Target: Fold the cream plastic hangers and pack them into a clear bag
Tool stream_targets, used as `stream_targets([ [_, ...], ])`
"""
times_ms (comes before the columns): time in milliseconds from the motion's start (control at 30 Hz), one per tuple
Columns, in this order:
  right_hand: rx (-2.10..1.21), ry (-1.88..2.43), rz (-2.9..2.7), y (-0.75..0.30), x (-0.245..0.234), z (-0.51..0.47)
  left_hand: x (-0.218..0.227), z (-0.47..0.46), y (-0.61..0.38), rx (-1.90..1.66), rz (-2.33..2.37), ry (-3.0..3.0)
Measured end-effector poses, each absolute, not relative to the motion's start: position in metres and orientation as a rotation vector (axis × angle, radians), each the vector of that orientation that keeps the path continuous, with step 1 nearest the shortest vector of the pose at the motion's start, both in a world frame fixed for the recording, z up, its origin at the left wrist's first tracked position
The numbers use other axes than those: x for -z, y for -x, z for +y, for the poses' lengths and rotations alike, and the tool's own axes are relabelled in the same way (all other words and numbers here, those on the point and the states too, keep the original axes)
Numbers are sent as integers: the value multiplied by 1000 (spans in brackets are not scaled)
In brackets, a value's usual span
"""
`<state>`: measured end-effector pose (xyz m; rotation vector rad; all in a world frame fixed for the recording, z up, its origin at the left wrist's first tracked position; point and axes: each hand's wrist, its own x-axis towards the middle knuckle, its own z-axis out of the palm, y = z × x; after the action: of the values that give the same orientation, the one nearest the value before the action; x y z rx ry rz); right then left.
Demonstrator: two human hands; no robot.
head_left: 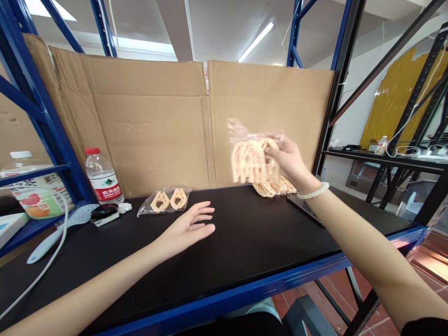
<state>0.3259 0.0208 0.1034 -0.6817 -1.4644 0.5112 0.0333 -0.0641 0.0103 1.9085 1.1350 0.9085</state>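
Observation:
My right hand (287, 157), with a pale bead bracelet at the wrist, pinches the edge of a clear plastic bag (249, 159) holding several cream-coloured looped pieces. The bag hangs above the back of the black table and is a little blurred. Below and behind it, a pile of similar bagged pieces (276, 186) lies on the table, partly covered by the raised bag and my hand. My left hand (191, 224) hovers over the middle of the table, fingers stretched out and nothing in them. Just beyond it lies another clear bag (164, 200) with two cream rings inside.
On the left stand a red-capped water bottle (101, 177), a pale hairbrush (66, 226) and a dark rounded object (104, 211). A white cable (65, 228) curves across that side. A phone (305, 210) lies at right. Cardboard panels (157, 126) wall the back.

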Motion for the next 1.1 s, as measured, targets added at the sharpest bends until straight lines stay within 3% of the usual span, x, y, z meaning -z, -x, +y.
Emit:
stream_targets([
  [133,-1141,413,-1125,-237,-62,3,-18,-61,-42,-1039,802,-1269],
  [267,-1398,382,-957,-187,-21,-14,-18,-65,-39,-1243,750,-942],
  [433,-1437,446,-1038,-194,-13,-7,-11,-63,-9,-1350,966,-921],
  [633,-1550,812,-1273,-237,-4,19,-2,-60,15,-1275,1007,-1009],
  [733,-1369,942,-1283,-250,1,25,-5,-61,11,-1245,1028,-1022],
  [833,-1221,791,-1250,-255,-7,25,-11,-60,3,-1227,1102,-1015],
  [933,-1430,731,-1311,-256,-18,24,-17,-54,-2,-1159,1204,-1014],
  [1100,-1517,1146,-1825,-261,-10,29,-24,-38,-10,-1030,1292,-1056],
])
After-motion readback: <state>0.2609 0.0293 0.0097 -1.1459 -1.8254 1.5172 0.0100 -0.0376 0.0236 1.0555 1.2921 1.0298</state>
